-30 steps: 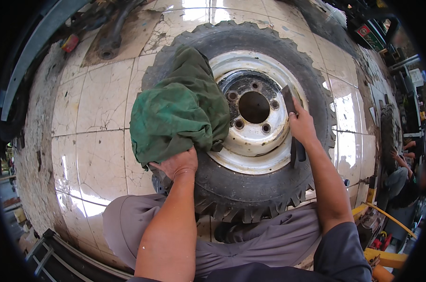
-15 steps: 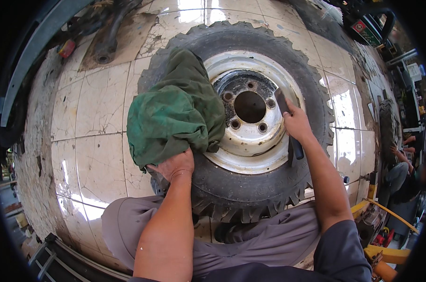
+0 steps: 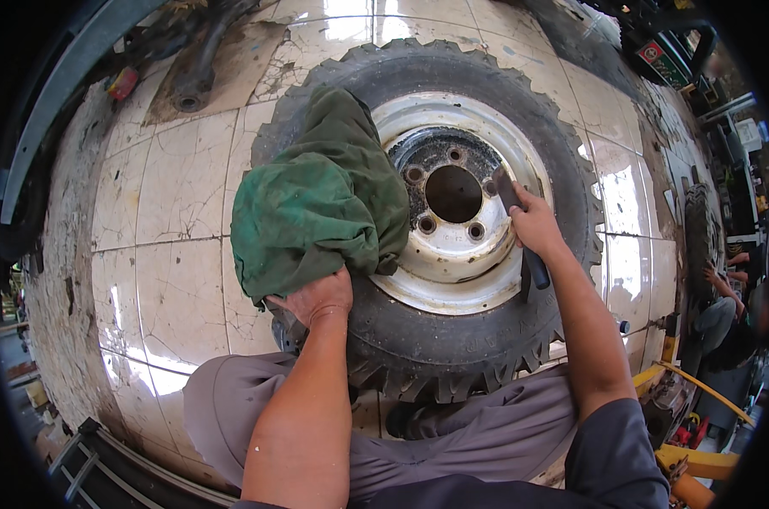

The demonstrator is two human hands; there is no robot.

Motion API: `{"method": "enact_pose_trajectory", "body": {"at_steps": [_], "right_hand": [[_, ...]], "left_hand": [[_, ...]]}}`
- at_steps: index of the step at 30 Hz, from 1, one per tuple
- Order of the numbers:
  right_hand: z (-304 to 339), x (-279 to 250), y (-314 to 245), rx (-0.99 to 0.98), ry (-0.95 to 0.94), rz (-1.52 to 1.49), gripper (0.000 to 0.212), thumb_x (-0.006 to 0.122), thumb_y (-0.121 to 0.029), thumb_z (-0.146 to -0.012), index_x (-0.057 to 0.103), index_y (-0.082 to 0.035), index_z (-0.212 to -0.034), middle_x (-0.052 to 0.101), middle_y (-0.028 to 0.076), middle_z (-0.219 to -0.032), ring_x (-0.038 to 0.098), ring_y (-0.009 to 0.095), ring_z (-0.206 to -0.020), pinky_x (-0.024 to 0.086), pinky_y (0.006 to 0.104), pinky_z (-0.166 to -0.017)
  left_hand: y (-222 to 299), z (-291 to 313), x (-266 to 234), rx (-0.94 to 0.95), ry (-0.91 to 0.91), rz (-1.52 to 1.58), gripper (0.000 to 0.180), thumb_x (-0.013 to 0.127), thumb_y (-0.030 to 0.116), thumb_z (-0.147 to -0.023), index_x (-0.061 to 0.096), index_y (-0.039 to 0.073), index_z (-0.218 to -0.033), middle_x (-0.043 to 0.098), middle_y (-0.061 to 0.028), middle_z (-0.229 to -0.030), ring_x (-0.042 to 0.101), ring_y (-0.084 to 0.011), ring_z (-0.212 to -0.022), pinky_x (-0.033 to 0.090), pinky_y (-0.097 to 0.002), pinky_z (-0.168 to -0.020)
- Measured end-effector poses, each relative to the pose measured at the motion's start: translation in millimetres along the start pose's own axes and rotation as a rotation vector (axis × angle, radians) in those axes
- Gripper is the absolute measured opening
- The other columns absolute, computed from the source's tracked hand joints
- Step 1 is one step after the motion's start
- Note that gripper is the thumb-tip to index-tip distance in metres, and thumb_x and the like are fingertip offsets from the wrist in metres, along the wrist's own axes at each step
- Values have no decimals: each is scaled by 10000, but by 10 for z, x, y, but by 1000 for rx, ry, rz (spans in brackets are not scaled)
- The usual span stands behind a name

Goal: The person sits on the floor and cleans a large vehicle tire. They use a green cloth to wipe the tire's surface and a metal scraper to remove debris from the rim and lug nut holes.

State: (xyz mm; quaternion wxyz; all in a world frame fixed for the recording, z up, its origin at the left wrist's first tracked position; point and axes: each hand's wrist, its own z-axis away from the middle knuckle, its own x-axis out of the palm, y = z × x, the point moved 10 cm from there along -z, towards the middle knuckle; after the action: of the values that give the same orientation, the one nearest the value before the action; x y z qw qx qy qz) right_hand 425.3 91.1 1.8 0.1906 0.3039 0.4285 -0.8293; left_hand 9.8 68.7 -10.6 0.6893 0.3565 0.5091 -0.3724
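Far to the left of the wheel (image 3: pixel 449 248), a grey metal beam (image 3: pixel 58 85) bends along the edge of the view. Nearer, but beyond the wheel's upper left, a small red and yellow object (image 3: pixel 123 84) sits beside a dark metal part (image 3: pixel 199 81) on a brown board (image 3: pixel 242 68). Cracked, pale floor tiles (image 3: pixel 185 187) spread left of the wheel.

The green cloth (image 3: pixel 304 204) lies bunched over the wheel's left side, covering part of its tyre (image 3: pixel 452 327) and the edge of its rim (image 3: pixel 533 165). At the wheel's lower left, the left hand (image 3: pixel 318 299) meets the cloth's bottom edge; its fingers are partly hidden, so I cannot tell how tightly they close.

The wheel itself faces the camera, its whitish, rust-spotted centre holding 5 bolt holes around 1 large opening, with a black patch at upper left. Grey trousers (image 3: pixel 478 441) show below it.

On the wheel's right side, well apart from the left, the right hand (image 3: pixel 533 222) is clamped around a dark tool (image 3: pixel 537 267). The tool's flat end slants over the rim near a bolt hole; contact is unclear.

Farther right of the wheel, a co-worker (image 3: pixel 722 339) is beside a second tyre (image 3: pixel 697 220), above a yellow frame (image 3: pixel 703 462).
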Motion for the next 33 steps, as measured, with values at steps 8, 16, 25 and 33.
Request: {"method": "enact_pose_trajectory", "body": {"at_steps": [8, 16, 25, 33], "right_hand": [[45, -62, -92, -27, 75, 50, 547, 512, -100, -899, 453, -51, -1441, 650, 286, -1129, 647, 366, -1041, 470, 397, -948], [-7, -78, -61, -142, 155, 188, 533, 507, -102, -898, 471, -61, -1428, 607, 303, -1211, 596, 411, -1146, 450, 425, -984], [64, -122, -204, -245, 217, 221, 539, 503, -97, -895, 471, -77, -1433, 611, 300, -1209, 602, 413, -1136, 447, 420, -997], [53, -113, -164, -218, 199, 171, 547, 489, -90, -892, 463, -77, -1439, 612, 296, -1215, 591, 426, -1145, 441, 423, -1005]], "left_hand": [[-7, 17, 15, -18, -12, 6, 728, 429, 568, -908, 289, 235, -1541, 253, -85, -1611, 226, -339, -1481, 109, -665, -1149], [6, -3, -10, 10, 31, -14, 725, 436, 564, -905, 300, 231, -1535, 265, -85, -1606, 229, -336, -1480, 114, -671, -1143], [-10, -5, -5, 6, 42, 8, 721, 450, 557, -901, 319, 223, -1527, 263, -89, -1606, 235, -339, -1477, 125, -672, -1139], [-15, -12, 14, 12, 74, 22, 715, 449, 556, -898, 332, 225, -1522, 276, -89, -1601, 234, -342, -1477, 109, -663, -1146]]}}
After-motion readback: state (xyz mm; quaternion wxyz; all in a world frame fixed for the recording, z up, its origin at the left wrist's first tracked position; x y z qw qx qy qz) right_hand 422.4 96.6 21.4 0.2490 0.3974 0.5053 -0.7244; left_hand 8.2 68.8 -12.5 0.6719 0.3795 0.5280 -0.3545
